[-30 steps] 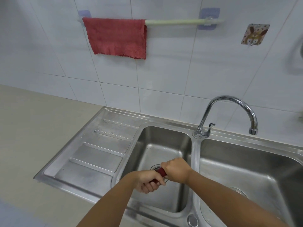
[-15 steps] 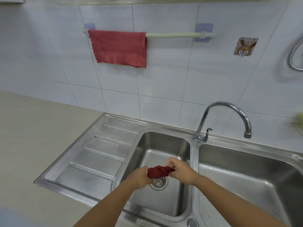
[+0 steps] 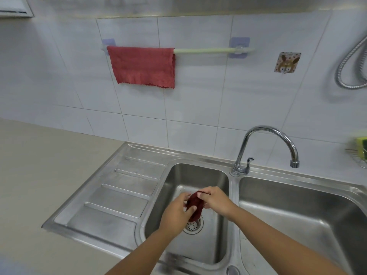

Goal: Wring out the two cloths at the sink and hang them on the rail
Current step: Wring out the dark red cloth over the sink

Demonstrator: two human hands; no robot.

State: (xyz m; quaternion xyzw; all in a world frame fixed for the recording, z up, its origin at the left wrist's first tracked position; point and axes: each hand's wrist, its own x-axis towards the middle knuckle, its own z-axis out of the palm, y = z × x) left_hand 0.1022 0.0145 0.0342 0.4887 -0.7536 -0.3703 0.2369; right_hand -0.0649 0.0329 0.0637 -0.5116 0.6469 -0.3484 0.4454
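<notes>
A wet dark red cloth (image 3: 195, 206) is bunched up between my two hands, above the drain of the left sink basin (image 3: 216, 181). My left hand (image 3: 176, 212) grips its lower left part and my right hand (image 3: 215, 199) pinches its top edge. A second red cloth (image 3: 143, 66) hangs spread over the left half of the pale green rail (image 3: 206, 50) on the tiled wall. The rail's right half is bare.
A chrome tap (image 3: 264, 143) stands between the two basins, its spout over the right basin (image 3: 297, 211). The ribbed drainboard (image 3: 119, 191) lies to the left, beside a beige counter (image 3: 39, 165). A shower hose (image 3: 349, 66) and a sponge rack (image 3: 360, 153) sit at the right.
The twisted cloth has loosened into a hanging bunch. My hands have shifted their grip on it, and the view has tilted up, showing more of the wall.
</notes>
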